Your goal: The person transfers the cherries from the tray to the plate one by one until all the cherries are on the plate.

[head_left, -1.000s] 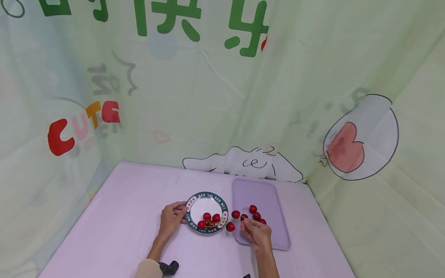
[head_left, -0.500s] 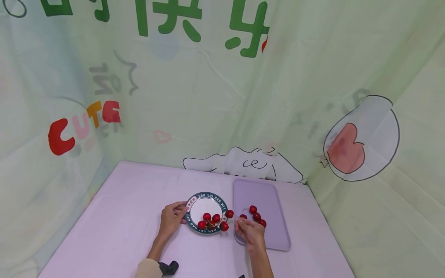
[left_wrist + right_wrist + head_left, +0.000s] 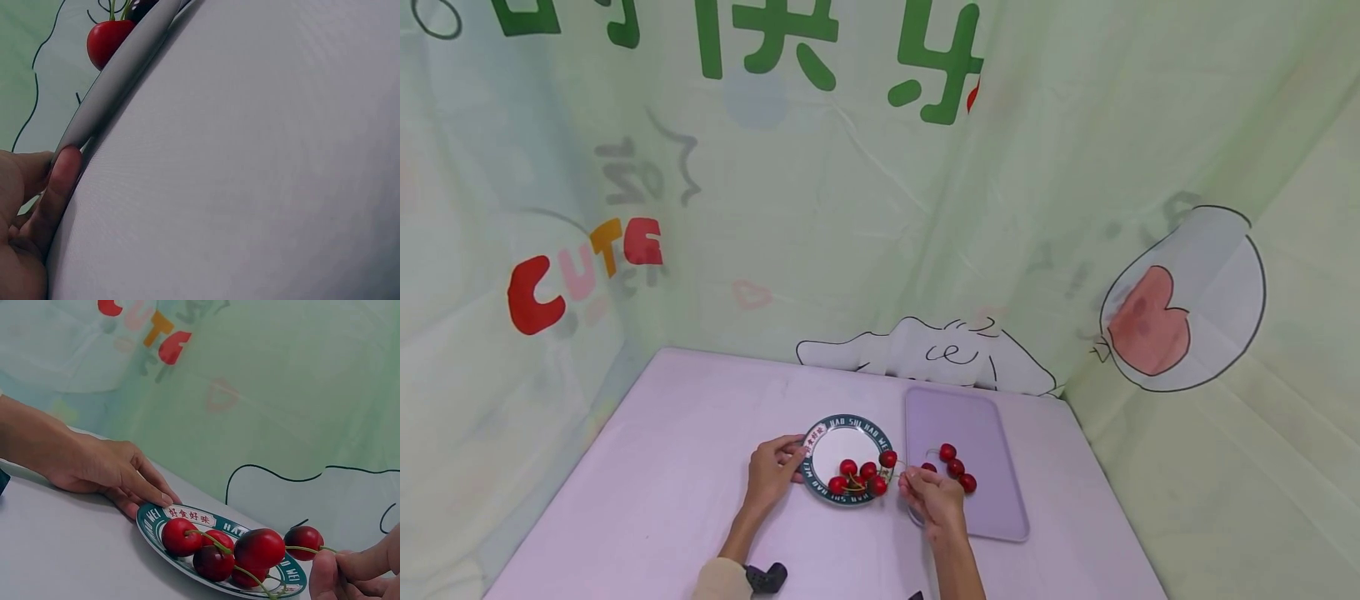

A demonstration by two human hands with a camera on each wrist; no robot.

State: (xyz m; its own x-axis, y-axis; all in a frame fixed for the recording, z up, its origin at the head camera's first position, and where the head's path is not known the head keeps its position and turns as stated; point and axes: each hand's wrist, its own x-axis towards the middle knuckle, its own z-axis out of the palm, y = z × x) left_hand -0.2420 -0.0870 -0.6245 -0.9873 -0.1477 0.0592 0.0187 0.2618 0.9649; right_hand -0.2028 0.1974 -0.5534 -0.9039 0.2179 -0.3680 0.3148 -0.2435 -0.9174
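My left hand [image 3: 769, 477] grips the left rim of a round plate [image 3: 848, 421] with a dark green lettered border. In the left wrist view the plate's edge [image 3: 119, 81] sits between thumb and finger. Several red cherries [image 3: 848, 468] with green stems lie on the plate. My right hand [image 3: 936, 500] pinches the stems of a pair of cherries [image 3: 259, 549], which hang over the plate's right side. Whether they touch the plate or the fruit below is unclear. Beneath the right hand is a lilac tray [image 3: 955, 408], partly covered by it.
Several more cherries [image 3: 956, 467] lie on the tray, one partly behind the right hand. A pale table [image 3: 715, 408] carries everything, with a printed curtain [image 3: 850, 208] along its back and sides. A black device [image 3: 766, 577] is at the left wrist.
My right hand has moved left from over the tray toward the plate, bringing the pinched pair of cherries over the plate's right rim. The left hand and plate stay in place.
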